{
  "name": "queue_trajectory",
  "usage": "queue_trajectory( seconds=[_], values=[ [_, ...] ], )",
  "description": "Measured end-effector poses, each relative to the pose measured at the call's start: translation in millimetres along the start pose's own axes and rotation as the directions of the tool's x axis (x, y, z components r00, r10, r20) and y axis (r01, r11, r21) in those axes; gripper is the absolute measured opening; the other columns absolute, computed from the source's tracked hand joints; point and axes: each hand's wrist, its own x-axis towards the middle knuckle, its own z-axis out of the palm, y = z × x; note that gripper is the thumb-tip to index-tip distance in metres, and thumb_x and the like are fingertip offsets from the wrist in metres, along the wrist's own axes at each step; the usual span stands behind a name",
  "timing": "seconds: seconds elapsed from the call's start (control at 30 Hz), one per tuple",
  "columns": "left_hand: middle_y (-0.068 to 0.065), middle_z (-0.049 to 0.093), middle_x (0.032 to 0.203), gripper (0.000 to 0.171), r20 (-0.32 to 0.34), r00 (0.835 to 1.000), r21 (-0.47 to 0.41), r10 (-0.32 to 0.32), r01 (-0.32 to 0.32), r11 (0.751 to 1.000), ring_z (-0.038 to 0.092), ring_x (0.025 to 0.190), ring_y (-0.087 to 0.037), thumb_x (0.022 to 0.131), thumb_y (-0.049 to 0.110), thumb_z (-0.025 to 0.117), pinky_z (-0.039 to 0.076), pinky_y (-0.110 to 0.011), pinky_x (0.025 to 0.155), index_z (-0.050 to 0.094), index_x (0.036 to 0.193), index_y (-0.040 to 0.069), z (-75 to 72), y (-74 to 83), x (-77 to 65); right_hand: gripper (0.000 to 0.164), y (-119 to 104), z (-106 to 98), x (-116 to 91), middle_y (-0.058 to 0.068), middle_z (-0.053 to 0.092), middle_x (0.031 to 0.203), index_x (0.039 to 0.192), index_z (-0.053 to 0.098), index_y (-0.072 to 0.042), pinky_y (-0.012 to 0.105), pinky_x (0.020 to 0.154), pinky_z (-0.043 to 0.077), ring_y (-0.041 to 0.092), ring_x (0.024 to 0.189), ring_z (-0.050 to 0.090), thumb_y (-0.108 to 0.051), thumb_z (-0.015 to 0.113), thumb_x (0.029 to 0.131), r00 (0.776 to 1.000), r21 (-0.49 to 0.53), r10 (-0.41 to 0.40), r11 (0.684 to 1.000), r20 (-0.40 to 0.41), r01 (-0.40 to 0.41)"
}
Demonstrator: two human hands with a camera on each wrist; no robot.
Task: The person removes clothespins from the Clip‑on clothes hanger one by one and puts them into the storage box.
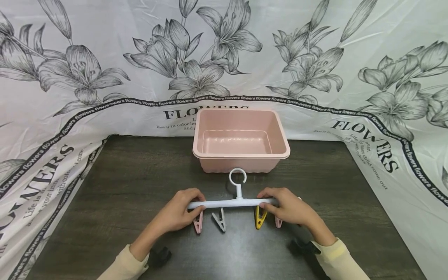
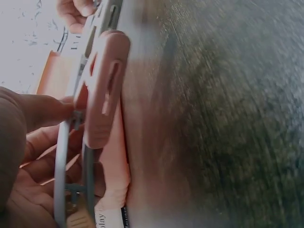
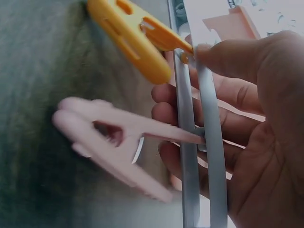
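Note:
A light grey-white clip hanger (image 1: 224, 203) with a round hook (image 1: 238, 176) on top is held up level above the table. My left hand (image 1: 180, 210) grips the bar's left end, thumb on the near side and fingers behind. At the other end my right hand (image 1: 290, 206) holds the bar in the same way. Below the bar hang a pink clip (image 1: 198, 223), a grey clip (image 1: 220, 221), a yellow clip (image 1: 260, 217) and another pink clip (image 1: 278, 222), partly hidden by the right hand. The right wrist view shows the yellow clip (image 3: 130, 38) beside the right thumb.
A pink plastic basin (image 1: 241, 165) stands behind the hanger on the dark wooden table (image 1: 140, 167). White flower-printed cloth (image 1: 147, 77) surrounds the table at the back and sides. A dark band (image 1: 161, 256) shows beside the left sleeve.

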Motion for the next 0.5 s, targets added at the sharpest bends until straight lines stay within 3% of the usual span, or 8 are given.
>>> queue_trajectory(
  seconds=[0.13, 0.3, 0.5],
  values=[
    [0.008, 0.065, 0.094, 0.018, -0.061, 0.995, 0.007, 0.08, -0.08, 0.997, 0.057, 0.08, -0.002, 0.09, 0.012, 0.08, 0.053, -0.024, 0.07, 0.066, 0.1, 0.017, 0.9, 3.6, 0.0, 0.02, -6, -7, 0, -0.004, 0.075, 0.109, 0.119, 0.069, -0.025, 0.029, 0.077, 0.058, 0.001, 0.065, 0.069, -0.036, 0.064, 0.103, 1.0, 0.019, -0.014, 1.0, -0.013, 0.014],
    [0.008, 0.067, 0.1, 0.02, -0.118, 0.978, 0.002, 0.174, -0.175, 0.985, 0.06, 0.089, -0.004, 0.09, 0.008, 0.078, 0.054, -0.026, 0.075, 0.066, 0.103, 0.015, 0.6, 8.9, 3.9, 0.022, -15, -16, -1, 0.003, 0.075, 0.103, 0.118, 0.068, -0.021, 0.028, 0.053, 0.056, 0.016, 0.049, 0.067, -0.035, 0.064, 0.102, 1.0, 0.136, 0.017, 0.991, 0.017, -0.019],
    [0.005, 0.068, 0.103, 0.021, -0.169, 0.951, 0.032, 0.261, -0.259, 0.965, 0.062, 0.095, -0.008, 0.088, 0.004, 0.078, 0.054, -0.027, 0.078, 0.066, 0.103, 0.012, -2.1, 14.0, 11.8, 0.017, -24, -21, 1, -0.009, 0.075, 0.089, 0.113, 0.068, -0.03, 0.024, 0.055, 0.053, 0.001, 0.053, 0.06, -0.041, 0.065, 0.101, 1.0, 0.015, -0.025, 1.0, 0.002, 0.025]
  ],
)
